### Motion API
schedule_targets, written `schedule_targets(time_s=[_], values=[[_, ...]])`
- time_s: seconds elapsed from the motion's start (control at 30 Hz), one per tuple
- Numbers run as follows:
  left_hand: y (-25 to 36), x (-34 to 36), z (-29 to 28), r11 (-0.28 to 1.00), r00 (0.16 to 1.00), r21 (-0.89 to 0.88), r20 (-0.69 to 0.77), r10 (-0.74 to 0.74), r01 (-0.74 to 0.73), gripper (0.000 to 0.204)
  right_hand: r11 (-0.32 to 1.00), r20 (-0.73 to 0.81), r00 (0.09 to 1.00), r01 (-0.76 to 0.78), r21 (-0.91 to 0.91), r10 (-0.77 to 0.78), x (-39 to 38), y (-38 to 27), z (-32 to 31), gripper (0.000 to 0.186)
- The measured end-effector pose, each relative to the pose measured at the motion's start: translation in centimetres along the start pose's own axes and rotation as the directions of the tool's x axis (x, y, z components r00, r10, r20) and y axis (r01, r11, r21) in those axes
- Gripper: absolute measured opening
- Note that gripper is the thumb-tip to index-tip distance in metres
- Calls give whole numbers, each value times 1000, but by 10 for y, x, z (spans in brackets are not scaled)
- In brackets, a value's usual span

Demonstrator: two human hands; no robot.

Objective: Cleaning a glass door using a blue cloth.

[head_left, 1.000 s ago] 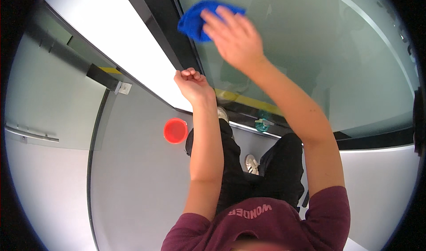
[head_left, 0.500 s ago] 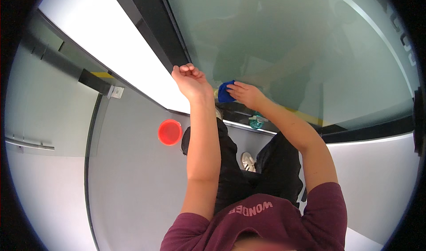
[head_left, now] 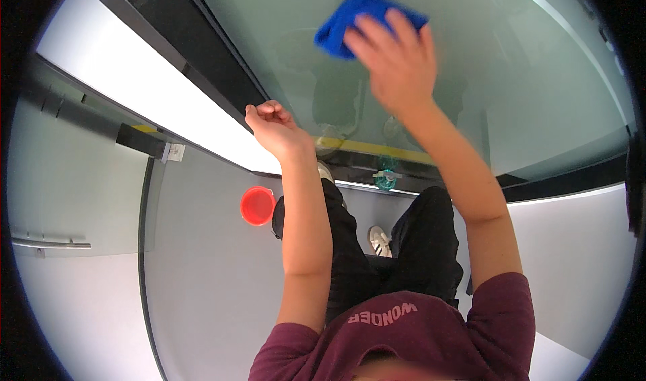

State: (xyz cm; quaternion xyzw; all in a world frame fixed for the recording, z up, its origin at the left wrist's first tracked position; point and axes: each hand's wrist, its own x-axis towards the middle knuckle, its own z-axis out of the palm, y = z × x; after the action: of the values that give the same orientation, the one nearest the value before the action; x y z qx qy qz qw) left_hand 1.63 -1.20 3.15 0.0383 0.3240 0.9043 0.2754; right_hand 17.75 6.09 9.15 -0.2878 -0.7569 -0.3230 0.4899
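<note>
My right hand (head_left: 402, 71) presses a bunched blue cloth (head_left: 367, 19) against the glass panel (head_left: 538, 105), high up and away from my body. Its fingers lie over the cloth and are slightly blurred. Beside the dark frame (head_left: 222, 71) at the panel's left edge is my left hand (head_left: 276, 128). Its fingers curl loosely in toward the palm, and nothing shows in them. Whether it touches the frame I cannot tell. A teal see-through spray bottle (head_left: 385, 181) with a pale trigger head stands low by the foot of the glass, between my knees.
A red bucket (head_left: 258, 206) stands on the grey floor (head_left: 202, 280), left of my leg. Farther left is a glass door with a metal handle (head_left: 52, 244). A yellow strip (head_left: 377, 150) and a dark rail run along the bottom of the panel.
My right hand has carried the blue cloth up the glass from near its lower edge, and the cloth now looks more spread out. My left hand has shifted slightly left.
</note>
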Motion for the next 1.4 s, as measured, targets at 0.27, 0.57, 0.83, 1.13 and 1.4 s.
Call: schedule_targets(time_s=[0.27, 0.57, 0.83, 1.13, 1.4], values=[[-5, -2, 5, 998, 998, -15, 26, -53, 54, 28, 904, 511, 750, 297, 307, -420, -190, -41, 46, 38], [-6, -6, 2, 995, 993, -6, 67, -95, 96, 29, 843, 450, 761, 232, 484, -468, -122, -16, 22, 30], [-13, -2, -1, 994, 991, 10, 79, -105, 105, 26, 998, -160, 986, 52, 22, -48, 38, 53, -35, 39], [-8, -3, 2, 990, 988, -11, 75, -137, 138, 26, 976, 369, 909, 138, 168, -193, -166, -8, 8, 35], [-14, -9, 2, 984, 983, 28, 47, -178, 177, 27, 907, 564, 756, 89, 412, -331, -151, 3, -8, 30]])
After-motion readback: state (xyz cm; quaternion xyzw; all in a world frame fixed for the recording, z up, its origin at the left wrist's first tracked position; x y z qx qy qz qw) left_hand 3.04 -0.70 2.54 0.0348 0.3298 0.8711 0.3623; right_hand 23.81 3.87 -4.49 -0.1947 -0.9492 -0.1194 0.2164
